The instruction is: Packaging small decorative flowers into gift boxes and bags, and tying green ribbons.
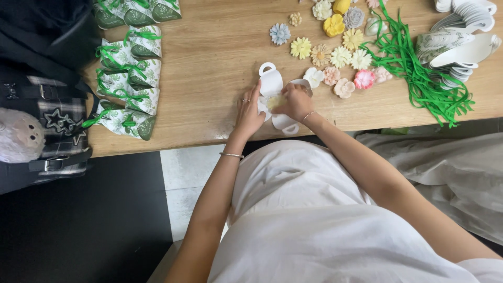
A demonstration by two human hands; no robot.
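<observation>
The white card box blank (272, 97) lies on the desk (209, 63) between both hands: left hand (248, 112) presses it flat with fingers extended; right hand (297, 101) pinches its centre.

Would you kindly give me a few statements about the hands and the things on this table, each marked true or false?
1. Both hands, left hand and right hand, are on the white paper cutout. True.
2. The green ribbons lie left of the hands. False: they lie to the right.
3. The finished leaf-print boxes are tied with green ribbon. True.
4. The flower shapes are stacked in a bowl. False: they lie spread on the wooden table.
5. The left wrist wears a bracelet. True.
</observation>
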